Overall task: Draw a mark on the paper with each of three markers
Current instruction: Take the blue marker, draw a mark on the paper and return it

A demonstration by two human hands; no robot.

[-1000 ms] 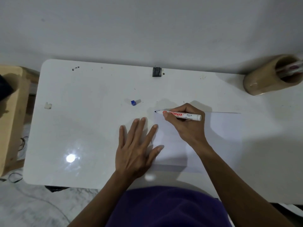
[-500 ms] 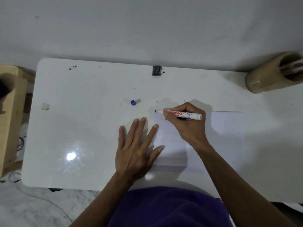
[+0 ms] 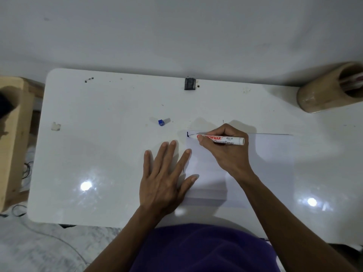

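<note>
White surface [image 3: 98, 154], glossy, rounded corners, set against a pale wall; two light reflections on it.

Paper [image 3: 265, 163]: white sheet lying flat on the surface, right of centre, its far edge running left to right.

Holder [image 3: 322, 93]: tan cylinder at the far right of the surface, lying tilted, its mouth to the right, with pens inside that are too dim to count.

Left hand [image 3: 165, 183]: laid flat and palm down, fingers spread and straight, grasping nothing. Thumb and index finger rest on the left edge of the paper; the other fingers lie on the bare surface.

Right hand [image 3: 225, 152]: closed around a marker, thumb and fingers pinching the barrel near its tip, resting on the paper.

Marker [image 3: 220, 138]: white barrel with red lettering, long axis nearly horizontal, tip pointing left, butt end to the right. Tip touches the paper at its far left corner.

Mark [image 3: 188, 134]: short dark blue stroke at that corner, at the marker tip.

Cap [image 3: 161, 122]: small, blue, lying on the surface left of the paper, apart from both hands.
</note>
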